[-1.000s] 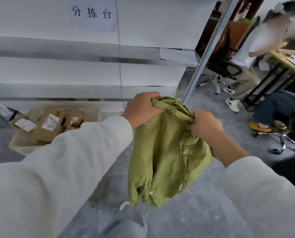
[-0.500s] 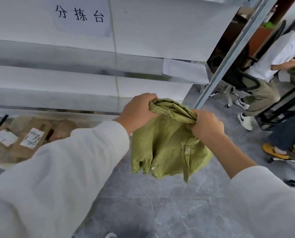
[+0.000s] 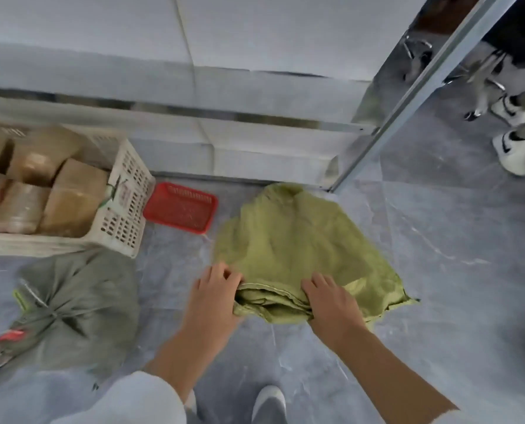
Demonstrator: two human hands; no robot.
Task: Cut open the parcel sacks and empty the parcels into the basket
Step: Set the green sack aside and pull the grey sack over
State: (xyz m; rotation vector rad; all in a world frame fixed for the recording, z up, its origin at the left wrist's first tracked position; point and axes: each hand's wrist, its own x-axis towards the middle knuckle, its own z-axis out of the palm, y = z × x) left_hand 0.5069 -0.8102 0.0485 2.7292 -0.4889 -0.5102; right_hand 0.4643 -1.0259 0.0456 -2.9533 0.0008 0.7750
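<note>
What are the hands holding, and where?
Both the left hand and the right hand grip the green sack by its bunched near edge.

Light green sack (image 3: 298, 240): empty, limp, spread crumpled on grey floor right of basket; near edge bunched in folds, held by left hand (image 3: 214, 296) and right hand (image 3: 331, 304).
Grey-green sack (image 3: 74, 304): full, neck tied shut, lying just in front of basket.
White perforated basket (image 3: 126, 191): on floor at left, holds brown taped parcels (image 3: 68, 203) packed side by side.
</note>
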